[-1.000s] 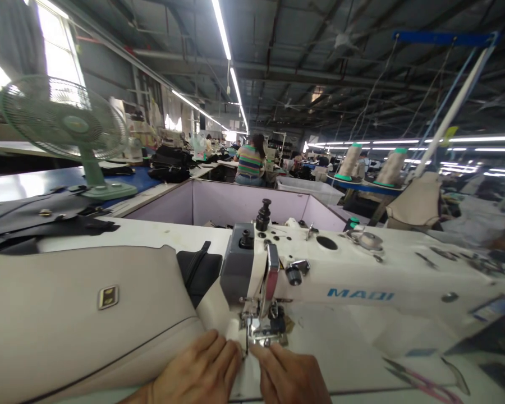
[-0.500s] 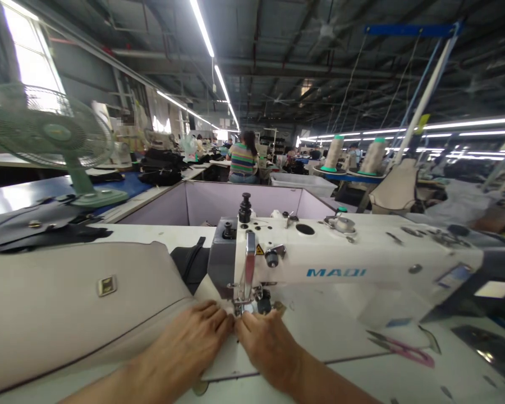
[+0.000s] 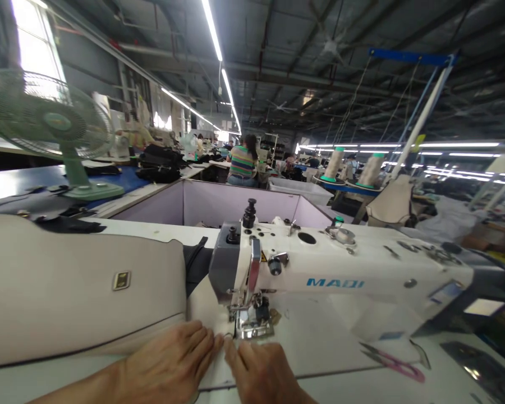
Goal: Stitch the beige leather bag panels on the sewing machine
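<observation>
left hand (image 3: 174,359): lies palm down on the beige panel (image 3: 67,286), fingers stretched flat and close together, tips pointing at the presser foot (image 3: 252,325); it grips nothing, only presses the material to the bed.
right hand (image 3: 263,373): also flat and palm down, just in front of the presser foot, fingertips touching the pale edge of the material next to the left hand's tips; it closes on nothing.
beige panel: a large pale piece with a dark seam line near its lower edge, spread over the left part of the white table (image 3: 404,387); its right end runs under the presser foot.
metal badge (image 3: 121,280): small, square, gold-toned, fixed on the beige panel, well apart from both hands.
sewing machine (image 3: 340,269): white, blue lettering on its arm, grey head above the needle.
black piece (image 3: 196,264): lies behind the beige panel, beside the machine head.
pink snips (image 3: 393,365): on the table to the right of the machine, away from the hands.
green fan (image 3: 50,126): stands on the blue bench at far left.
thread cones (image 3: 353,168): two pale cones on a stand behind the machine.
person in striped shirt (image 3: 242,163): seated far back, facing away.
</observation>
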### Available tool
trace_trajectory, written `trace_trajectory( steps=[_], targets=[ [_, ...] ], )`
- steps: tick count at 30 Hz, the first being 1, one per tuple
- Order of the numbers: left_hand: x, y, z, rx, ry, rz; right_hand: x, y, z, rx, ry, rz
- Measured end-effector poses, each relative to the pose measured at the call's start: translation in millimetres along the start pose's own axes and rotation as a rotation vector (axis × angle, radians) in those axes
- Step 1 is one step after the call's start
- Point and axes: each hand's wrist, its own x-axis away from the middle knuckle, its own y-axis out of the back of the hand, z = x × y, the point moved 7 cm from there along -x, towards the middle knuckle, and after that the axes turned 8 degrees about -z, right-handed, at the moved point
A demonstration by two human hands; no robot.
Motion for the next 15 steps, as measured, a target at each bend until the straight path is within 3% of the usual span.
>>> trace_trajectory(
  steps=[8,15],
  targets=[
    [-6.8,5.0,6.4,-0.011,-0.011,-0.060,7.5,-12.8,-4.8,0.048,-0.058,0.035],
    [-9.4,-9.7,13.0,0.010,-0.044,-0.093,5.4,-13.4,-9.5,0.015,-0.053,0.043]
  ],
)
